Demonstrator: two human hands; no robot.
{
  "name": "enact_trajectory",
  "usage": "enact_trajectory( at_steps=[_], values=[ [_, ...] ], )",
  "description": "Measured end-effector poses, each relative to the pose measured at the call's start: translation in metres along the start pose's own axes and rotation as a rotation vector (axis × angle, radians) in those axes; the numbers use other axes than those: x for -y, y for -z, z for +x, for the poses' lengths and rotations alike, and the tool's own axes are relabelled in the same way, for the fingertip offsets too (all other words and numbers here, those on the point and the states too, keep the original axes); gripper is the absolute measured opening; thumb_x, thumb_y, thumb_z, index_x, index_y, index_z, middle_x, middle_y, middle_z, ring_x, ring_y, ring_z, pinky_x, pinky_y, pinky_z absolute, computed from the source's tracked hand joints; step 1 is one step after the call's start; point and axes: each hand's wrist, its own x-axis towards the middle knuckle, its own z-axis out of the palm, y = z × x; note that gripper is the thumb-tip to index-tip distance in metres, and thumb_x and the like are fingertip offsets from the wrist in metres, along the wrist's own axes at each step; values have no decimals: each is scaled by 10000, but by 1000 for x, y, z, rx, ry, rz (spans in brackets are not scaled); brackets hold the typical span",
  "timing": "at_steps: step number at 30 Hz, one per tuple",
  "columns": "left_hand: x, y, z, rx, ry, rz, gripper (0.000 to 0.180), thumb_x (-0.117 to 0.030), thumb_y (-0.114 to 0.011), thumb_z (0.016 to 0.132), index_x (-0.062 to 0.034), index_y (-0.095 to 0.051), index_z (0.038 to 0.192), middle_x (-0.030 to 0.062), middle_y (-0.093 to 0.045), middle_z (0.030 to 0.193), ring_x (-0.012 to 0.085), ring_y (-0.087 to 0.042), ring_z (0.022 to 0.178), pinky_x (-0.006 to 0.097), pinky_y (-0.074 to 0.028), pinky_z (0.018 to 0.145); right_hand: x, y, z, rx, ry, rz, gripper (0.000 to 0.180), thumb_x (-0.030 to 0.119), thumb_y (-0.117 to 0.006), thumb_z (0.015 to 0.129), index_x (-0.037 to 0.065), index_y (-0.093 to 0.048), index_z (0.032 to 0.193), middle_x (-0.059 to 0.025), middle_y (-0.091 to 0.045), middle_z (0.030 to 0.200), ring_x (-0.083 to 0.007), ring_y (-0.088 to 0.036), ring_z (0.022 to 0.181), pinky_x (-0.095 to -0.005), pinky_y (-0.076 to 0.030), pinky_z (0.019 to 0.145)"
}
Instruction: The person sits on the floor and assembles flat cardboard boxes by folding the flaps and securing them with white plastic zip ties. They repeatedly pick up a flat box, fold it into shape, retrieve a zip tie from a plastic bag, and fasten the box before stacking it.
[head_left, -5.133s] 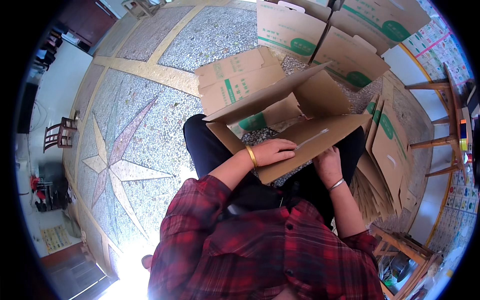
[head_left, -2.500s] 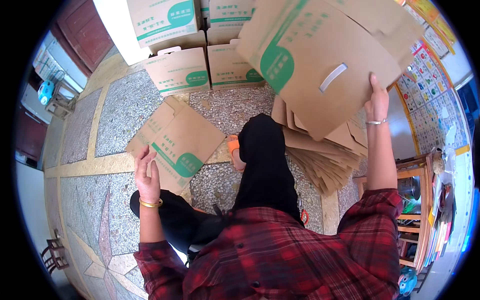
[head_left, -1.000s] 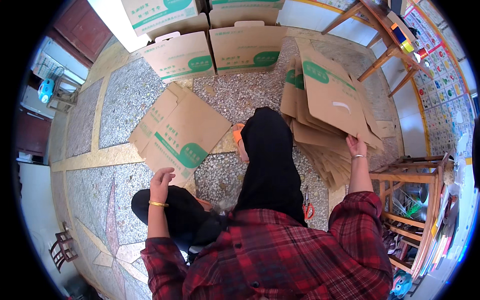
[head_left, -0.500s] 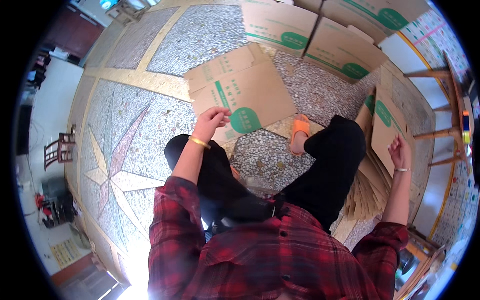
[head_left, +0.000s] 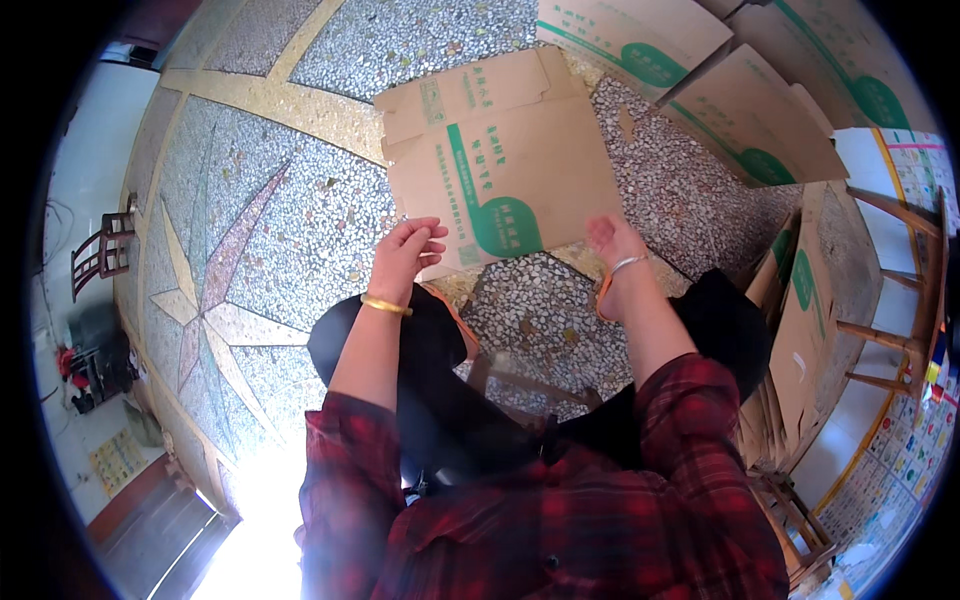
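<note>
Right hand (head_left: pixel 612 238) now reaches flattened carton (head_left: pixel 500 170), maybe touching.

flat cardboard boxes on floor (head_left: pixel 500 165): 3 | hands (head_left: pixel 405 255): 2 | bracelets (head_left: pixel 385 304): 2 | wooden chair (head_left: pixel 100 255): 1

Flat brown carton (head_left: pixel 500 170) with green markings, more (head_left: pixel 760 120) beyond
</note>
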Motion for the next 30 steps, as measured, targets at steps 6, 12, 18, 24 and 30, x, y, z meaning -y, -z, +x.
enact_trajectory(
  at_steps=[6,12,18,24,30],
  values=[
    [2,5,2,20,97,-21,223,-126,-470,913,12,-552,1068,93,-622,975,117,-580,772,239,-485,698,-81,22,28,-212,-193,-4,408,356,-506,890,30,-431,1124,-156,-535,1118,-288,-520,1020,-503,-361,941],
    [-6,-10,19,87,162,-30,217,-128,-461,923,11,-549,1064,96,-622,976,120,-584,776,240,-485,717,-91,27,71,-270,-232,49,618,412,-531,863,21,-299,1282,-175,-396,1290,-304,-424,1147,-530,-242,1023],
    [-6,-7,28,74,202,-12,208,-122,-466,922,8,-553,1059,88,-624,967,114,-585,778,237,-483,716,-106,19,100,-338,-260,82,677,422,-542,850,86,-241,1355,-156,-343,1330,-274,-399,1147,-527,-184,1047],
    [-5,-3,34,93,187,-38,198,-106,-474,917,-2,-571,1055,69,-626,954,97,-575,786,235,-481,732,-109,14,102,-453,-295,85,462,475,-598,799,129,-466,1075,-42,-496,977,-190,-475,858,-442,-338,915],
    [-6,-8,34,127,157,-14,205,-125,-477,915,3,-565,1048,73,-627,948,107,-583,782,236,-482,725,-99,0,88,-475,-149,-69,350,447,-599,808,115,-529,895,10,-498,652,-139,-469,549,-323,-438,623]
  ],
)
